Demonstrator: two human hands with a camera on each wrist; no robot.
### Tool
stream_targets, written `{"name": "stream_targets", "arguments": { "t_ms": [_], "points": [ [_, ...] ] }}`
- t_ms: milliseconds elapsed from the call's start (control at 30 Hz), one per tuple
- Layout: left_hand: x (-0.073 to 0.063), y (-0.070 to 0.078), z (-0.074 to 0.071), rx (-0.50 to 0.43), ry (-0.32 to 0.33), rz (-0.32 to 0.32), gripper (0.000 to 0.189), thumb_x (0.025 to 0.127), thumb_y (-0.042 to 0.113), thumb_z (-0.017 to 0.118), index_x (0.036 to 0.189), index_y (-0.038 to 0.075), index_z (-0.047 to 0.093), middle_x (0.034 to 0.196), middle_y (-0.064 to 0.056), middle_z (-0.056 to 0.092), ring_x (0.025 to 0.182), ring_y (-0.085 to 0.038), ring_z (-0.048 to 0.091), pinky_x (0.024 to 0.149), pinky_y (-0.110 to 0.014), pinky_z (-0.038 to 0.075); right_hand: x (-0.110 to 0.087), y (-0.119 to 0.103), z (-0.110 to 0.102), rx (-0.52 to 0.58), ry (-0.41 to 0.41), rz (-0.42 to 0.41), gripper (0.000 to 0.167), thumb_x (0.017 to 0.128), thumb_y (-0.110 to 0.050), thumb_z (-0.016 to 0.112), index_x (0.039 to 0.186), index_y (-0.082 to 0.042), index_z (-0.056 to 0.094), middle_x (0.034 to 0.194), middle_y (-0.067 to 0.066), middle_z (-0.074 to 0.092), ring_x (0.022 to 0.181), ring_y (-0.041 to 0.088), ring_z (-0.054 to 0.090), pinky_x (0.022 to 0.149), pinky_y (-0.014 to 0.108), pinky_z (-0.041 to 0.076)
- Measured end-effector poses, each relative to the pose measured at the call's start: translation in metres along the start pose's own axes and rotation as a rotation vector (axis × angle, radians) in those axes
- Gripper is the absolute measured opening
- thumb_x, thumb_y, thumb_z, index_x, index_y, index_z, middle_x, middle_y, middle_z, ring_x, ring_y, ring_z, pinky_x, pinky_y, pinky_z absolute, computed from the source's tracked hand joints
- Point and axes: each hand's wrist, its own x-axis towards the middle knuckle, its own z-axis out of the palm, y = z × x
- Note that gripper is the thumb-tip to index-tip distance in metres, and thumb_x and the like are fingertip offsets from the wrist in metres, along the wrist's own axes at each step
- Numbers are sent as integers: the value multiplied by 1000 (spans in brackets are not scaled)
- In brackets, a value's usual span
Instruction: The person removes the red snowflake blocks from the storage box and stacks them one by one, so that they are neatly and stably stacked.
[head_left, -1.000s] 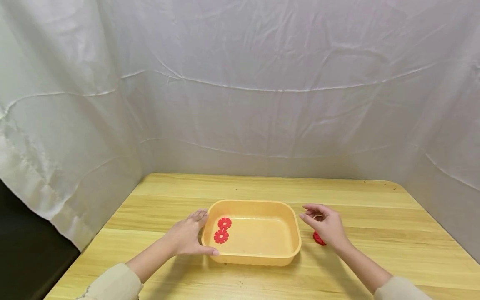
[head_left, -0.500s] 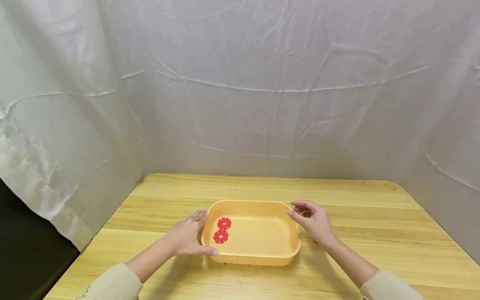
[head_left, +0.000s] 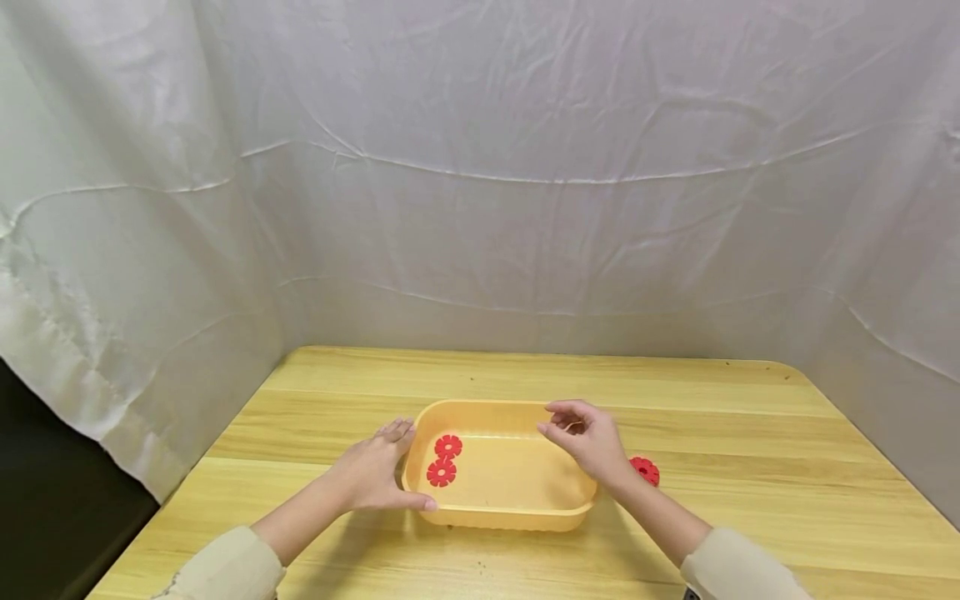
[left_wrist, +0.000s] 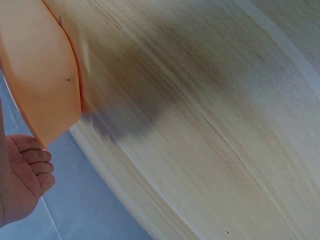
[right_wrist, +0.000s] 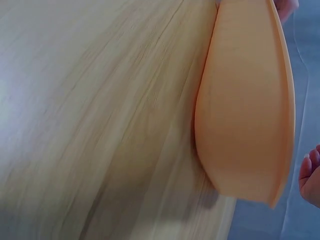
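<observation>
A yellow plastic basin (head_left: 510,520) stands on the table, its outer wall filling part of both wrist views. Two red flower-shaped discs with notched edges, one red disc (head_left: 448,447) behind the other red disc (head_left: 442,473), lie at the left inside it. My left hand (head_left: 375,471) grips the basin's left end, thumb over the near rim and fingers along the outside. Over the basin's right part hovers my right hand (head_left: 588,437), fingers loosely bent, thumb and index tips apart. Nothing shows between them. Another red notched disc (head_left: 645,471) lies on the table, partly behind my right wrist.
The light wooden table (head_left: 360,375) has rounded far corners. Pale cloth (head_left: 525,250) hangs behind it and at both sides. A dark area (head_left: 60,500) shows at the lower left, beyond the table edge.
My right hand has moved left, from beside the basin to over its right part. The disc on the table shows more fully now. My left hand and the basin stay put.
</observation>
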Motion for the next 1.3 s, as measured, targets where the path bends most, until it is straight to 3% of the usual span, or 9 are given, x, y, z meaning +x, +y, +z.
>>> {"name": "stream_targets", "arguments": {
  "t_ms": [1033, 1300],
  "points": [
    [-1, 0, -1, -13, 4, 8, 110, 65, 72, 63, 136, -8, 40, 142, -27, 38, 133, -42, 35, 99, -57, 40, 7, -13, 66, 70, -81, -1, 23, 75, -6, 75, 95, 3, 69, 78, 13, 64, 67, 2, 53, 62, 17, 48],
    [0, 0, -1, -6, -3, 6, 110, 65, 73, 63, 136, -8, 40, 143, -26, 38, 133, -42, 35, 102, -55, 39, 8, -14, 82, 109, -69, 40, 25, 74, -5, 76, 95, 5, 68, 77, 14, 64, 65, 6, 53, 60, 16, 46]
  ]
}}
